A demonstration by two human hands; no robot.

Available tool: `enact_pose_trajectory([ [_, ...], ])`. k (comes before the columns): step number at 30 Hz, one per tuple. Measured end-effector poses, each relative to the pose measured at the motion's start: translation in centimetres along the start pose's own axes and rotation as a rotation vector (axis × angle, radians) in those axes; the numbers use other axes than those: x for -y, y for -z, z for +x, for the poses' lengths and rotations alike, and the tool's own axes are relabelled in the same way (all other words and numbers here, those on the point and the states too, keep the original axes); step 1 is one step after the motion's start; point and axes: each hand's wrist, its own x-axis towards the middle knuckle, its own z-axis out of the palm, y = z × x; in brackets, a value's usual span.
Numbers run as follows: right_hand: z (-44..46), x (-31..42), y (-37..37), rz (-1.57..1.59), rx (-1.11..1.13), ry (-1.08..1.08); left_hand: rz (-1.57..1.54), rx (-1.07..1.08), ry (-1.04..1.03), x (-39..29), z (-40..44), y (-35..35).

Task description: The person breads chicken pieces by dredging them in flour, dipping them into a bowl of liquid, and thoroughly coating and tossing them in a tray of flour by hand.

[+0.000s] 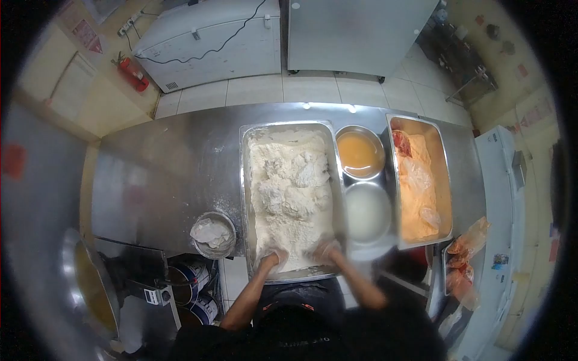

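Note:
A deep steel pan [244,180] full of white flour [289,231] stands in front of me. Several flour-coated lumps [310,171] lie in its middle and far part; what is under the coating does not show. At the near left corner of the pan is my left hand [274,259], pushed into the flour. My right hand [326,250] is in the flour at the near right corner. Both hands look whitened, perhaps gloved, and flour hides most of their fingers, so I cannot tell whether they grip anything.
Right of the pan are a bowl of orange liquid [360,154], a bowl of whitish liquid [368,212] and a pan of orange powder [415,204] with plastic bags. A small floury container [218,249] stands left. Bagged red-orange food [462,271] lies at far right.

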Motion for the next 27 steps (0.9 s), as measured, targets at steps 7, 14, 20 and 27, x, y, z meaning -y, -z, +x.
enact_pose_trajectory([
  [7, -5.2, 5.5, 9.2, 1.116, -0.186, -0.239, -1.436, 0.038, 0.139, -5.4, -7.1, 8.3],
  [14, -2.5, -3.5, 2.4, 1.123, -0.233, 0.260, -0.884, 0.030, 0.035, -1.9, -7.4, 9.8],
  [20, 3.0, 0.9, -5.8, -0.195, -0.254, 0.553, -1.565, 0.209, -0.288, 5.4, 6.9, -11.0],
  [27, 3.8, -1.2, 2.6, 0.938, -0.810, -0.238, -0.397, -0.160, -0.075, 1.2, 2.7, 5.1],
])
